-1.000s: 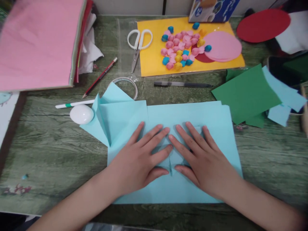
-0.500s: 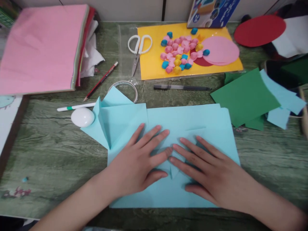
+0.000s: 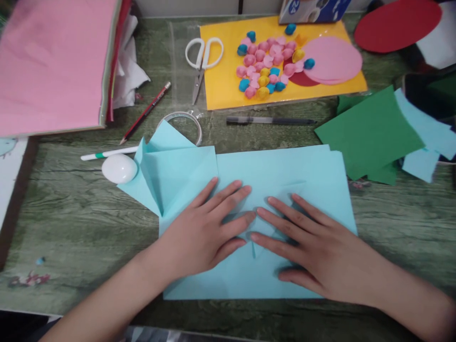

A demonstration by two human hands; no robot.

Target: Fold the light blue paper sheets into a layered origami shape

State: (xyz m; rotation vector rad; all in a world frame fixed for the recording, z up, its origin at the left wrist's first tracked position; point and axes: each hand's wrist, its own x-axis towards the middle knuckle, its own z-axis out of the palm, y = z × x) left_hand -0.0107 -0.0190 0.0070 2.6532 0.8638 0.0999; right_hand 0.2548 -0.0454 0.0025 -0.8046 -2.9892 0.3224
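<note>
1. The right hand [image 3: 320,256] sits lower on the light blue paper [image 3: 249,282] than a second ago, uncovering a short crease above its fingertips; the left hand [image 3: 199,232] has stayed put.
2. Both hands lie palm down with fingers spread apart, gripping nothing, fingertips of one near those of the other.
3. The blue paper lies at the front middle of the table [image 3: 89,228], its folded left corner touching a white egg-shaped piece [image 3: 119,168].
4. A clear plastic packet [image 3: 180,61] holds a yellow sheet [image 3: 221,90]; small pink, blue and yellow pieces [image 3: 249,60] lie on top.
5. A box [image 3: 313,10] stands behind, contents hidden.
6. The tabletop is dark green wood-grain, against a pale wall [image 3: 188,7].
</note>
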